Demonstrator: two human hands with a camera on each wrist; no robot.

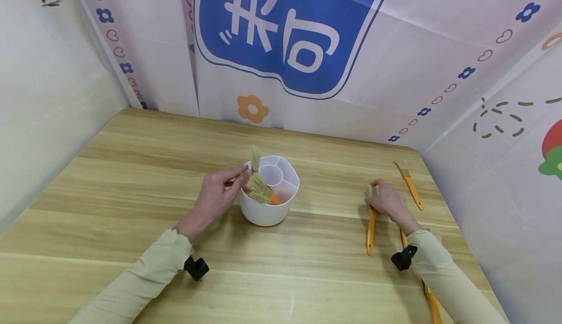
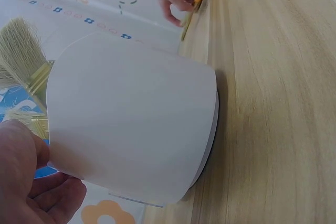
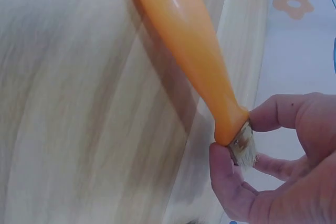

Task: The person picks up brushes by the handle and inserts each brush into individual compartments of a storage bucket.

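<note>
A white round pen holder point(image 1: 265, 215) with divided compartments stands on the table, with paintbrushes point(image 1: 258, 189) in it, bristles up. My left hand point(image 1: 216, 191) pinches its left rim; in the left wrist view the thumb and fingers point(image 2: 63, 198) meet at the rim, beside the bristles point(image 2: 20, 51). To the right, my right hand point(image 1: 388, 202) pinches an orange-handled paintbrush point(image 1: 371, 233). The right wrist view shows thumb and fingers on the metal band just below the orange handle point(image 3: 191, 51); the short bristles point(image 3: 247, 157) lie between them.
Another orange-handled brush point(image 1: 412, 192) lies at the far right of the wooden table point(image 1: 131, 177). One more handle point(image 1: 404, 239) shows partly under my right wrist, and a further brush point(image 1: 432, 307) lies near the front beside the forearm. Printed cloth walls point(image 1: 149, 46) enclose the table.
</note>
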